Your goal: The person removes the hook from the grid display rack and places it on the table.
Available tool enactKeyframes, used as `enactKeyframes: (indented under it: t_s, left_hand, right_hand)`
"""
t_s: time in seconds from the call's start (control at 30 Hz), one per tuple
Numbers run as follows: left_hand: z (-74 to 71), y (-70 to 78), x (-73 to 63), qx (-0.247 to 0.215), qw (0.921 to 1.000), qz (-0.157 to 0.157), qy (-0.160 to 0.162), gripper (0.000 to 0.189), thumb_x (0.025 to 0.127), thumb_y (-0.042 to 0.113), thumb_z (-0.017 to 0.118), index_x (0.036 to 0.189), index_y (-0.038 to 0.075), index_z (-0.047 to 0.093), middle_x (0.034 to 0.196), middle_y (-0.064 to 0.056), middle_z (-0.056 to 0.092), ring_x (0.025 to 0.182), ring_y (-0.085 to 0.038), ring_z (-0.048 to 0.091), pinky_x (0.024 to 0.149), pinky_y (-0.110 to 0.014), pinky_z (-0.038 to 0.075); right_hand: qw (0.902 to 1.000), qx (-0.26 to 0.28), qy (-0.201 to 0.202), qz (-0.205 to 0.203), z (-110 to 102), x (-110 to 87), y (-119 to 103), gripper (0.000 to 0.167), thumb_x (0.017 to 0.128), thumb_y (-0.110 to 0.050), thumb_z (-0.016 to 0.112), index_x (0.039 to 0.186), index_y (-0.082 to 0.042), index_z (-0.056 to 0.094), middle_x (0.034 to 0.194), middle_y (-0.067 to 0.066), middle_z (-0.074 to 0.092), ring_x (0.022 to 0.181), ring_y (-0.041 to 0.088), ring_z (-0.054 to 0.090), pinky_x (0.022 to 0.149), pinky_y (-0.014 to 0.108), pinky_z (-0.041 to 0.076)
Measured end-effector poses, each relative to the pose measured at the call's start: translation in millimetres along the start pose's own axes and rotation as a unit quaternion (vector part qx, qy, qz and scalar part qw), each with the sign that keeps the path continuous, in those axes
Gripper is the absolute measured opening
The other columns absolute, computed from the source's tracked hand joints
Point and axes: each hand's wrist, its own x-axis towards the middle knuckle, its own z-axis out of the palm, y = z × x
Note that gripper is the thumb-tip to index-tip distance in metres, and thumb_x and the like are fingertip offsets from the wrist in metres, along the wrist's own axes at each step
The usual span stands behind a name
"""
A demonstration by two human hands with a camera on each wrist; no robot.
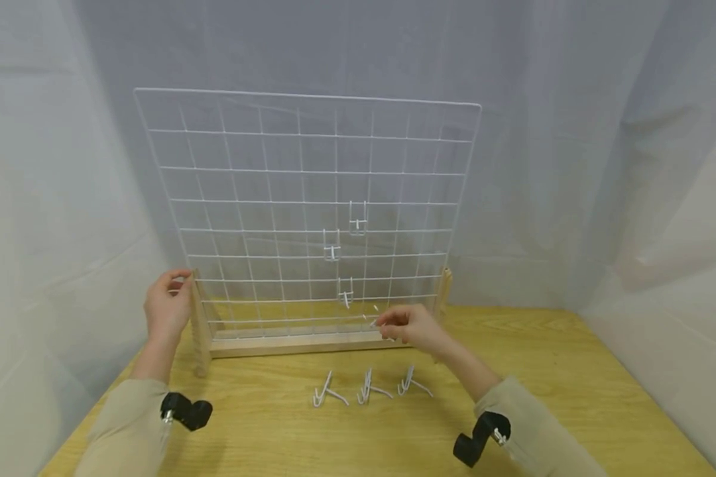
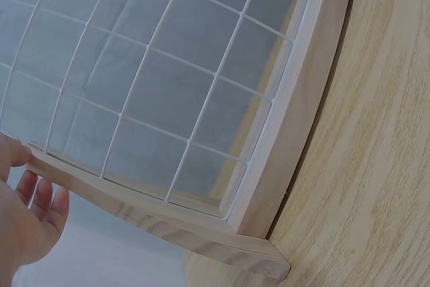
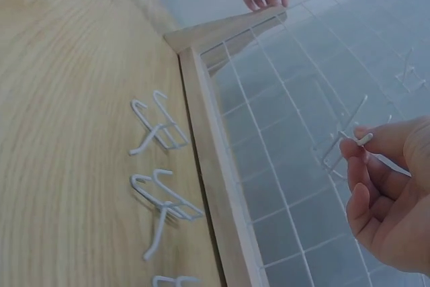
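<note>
A white wire hook (image 3: pixel 364 140) is pinched between the thumb and fingertips of the right hand (image 1: pixel 414 328), held up in front of the lower right part of a white wire grid (image 1: pixel 318 201); whether it touches the wires cannot be told. In the head view it sits below and to the right of the lowest of three similar hooks that hang on the grid: the highest hung hook (image 1: pixel 358 222), the middle hung hook (image 1: pixel 332 248), lower and a little to the left, and the lowest hung hook (image 1: pixel 345 293), which lies sideways between the other two. The grid stands upright in a pale wooden stand, its bottom edge along the base rail (image 1: pixel 298 344) and its sides at the left upright (image 1: pixel 199 324) and the right upright (image 1: pixel 444 291). The left hand (image 1: pixel 166 306) grips the top end of the left upright, thumb on one side and the other fingers curled at the other. In front of the base rail, on the wood-grained surface (image 1: pixel 262 411), three more hooks lie in a row, apart from one another: a left loose hook (image 1: pixel 327 389), a middle loose hook (image 1: pixel 368 387) and a right loose hook (image 1: pixel 409 380), the right one being nearest below the right hand. Both forearms wear beige sleeves (image 1: pixel 125 424), each with a black device (image 1: pixel 482 437) near the wrist. Pale, creased sheeting (image 1: pixel 573 165) hangs behind the grid and at both sides of the surface.
</note>
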Motion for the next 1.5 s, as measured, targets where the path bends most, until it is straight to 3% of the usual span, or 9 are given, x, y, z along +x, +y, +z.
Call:
enactKeyframes:
  t_s: [0.5, 0.67, 0.93, 1.27, 1.5]
  left_hand:
    - [1.0, -0.2, 2.2, 0.006, 1.0, 0.002, -0.001, 0.028, 0.095, 0.016, 0.048, 0.117, 0.002, 0.058, 0.099, -0.011, 0.053, 0.078, -0.011, 0.045, 0.058, -0.016, 0.037]
    - [0.5, 0.3, 2.3, 0.004, 1.0, 0.002, 0.002, 0.027, 0.095, 0.015, 0.048, 0.117, 0.002, 0.058, 0.1, -0.012, 0.053, 0.079, -0.012, 0.045, 0.059, -0.016, 0.037]
    - [1.2, 0.1, 1.9, -0.005, 0.9999, -0.006, -0.009, 0.028, 0.095, 0.017, 0.048, 0.118, 0.003, 0.057, 0.098, -0.009, 0.052, 0.078, -0.009, 0.044, 0.058, -0.015, 0.038]
    - [0.6, -2.4, 2.1, -0.002, 1.0, -0.002, -0.009, 0.029, 0.095, 0.017, 0.047, 0.118, 0.003, 0.057, 0.098, -0.009, 0.052, 0.077, -0.009, 0.045, 0.055, -0.015, 0.038]
    - [0.5, -3.7, 2.6, 0.0, 0.9999, -0.001, -0.014, 0.029, 0.095, 0.016, 0.046, 0.119, 0.003, 0.056, 0.099, -0.01, 0.052, 0.08, -0.012, 0.046, 0.056, -0.015, 0.038]
  right_hand:
    - [0.9993, -0.005, -0.037, -0.008, 36, -10.3, 12, 0.011, 0.084, -0.005, 0.065, 0.095, -0.002, 0.065, 0.075, 0.0, 0.06, 0.067, 0.015, 0.053, 0.055, 0.021, 0.043]
    - [0.9985, 0.014, -0.051, -0.01, 47, -11.4, 15, 0.014, 0.083, -0.002, 0.065, 0.096, 0.003, 0.064, 0.076, 0.002, 0.06, 0.07, 0.021, 0.056, 0.058, 0.022, 0.045]
    - [0.9956, 0.041, -0.083, -0.011, 64, -16.3, 15, 0.017, 0.08, 0.002, 0.065, 0.096, 0.008, 0.062, 0.083, 0.008, 0.064, 0.069, 0.012, 0.057, 0.063, 0.023, 0.049]
    - [0.9956, 0.024, -0.09, 0.007, 85, -20.0, 20, 0.012, 0.077, 0.004, 0.066, 0.089, 0.003, 0.066, 0.074, 0.004, 0.063, 0.062, 0.009, 0.054, 0.058, 0.024, 0.049]
    - [0.9963, -0.011, -0.085, 0.003, 94, -22.0, 26, 0.01, 0.076, 0.004, 0.067, 0.085, -0.001, 0.067, 0.072, 0.003, 0.062, 0.061, 0.005, 0.053, 0.057, 0.018, 0.044]
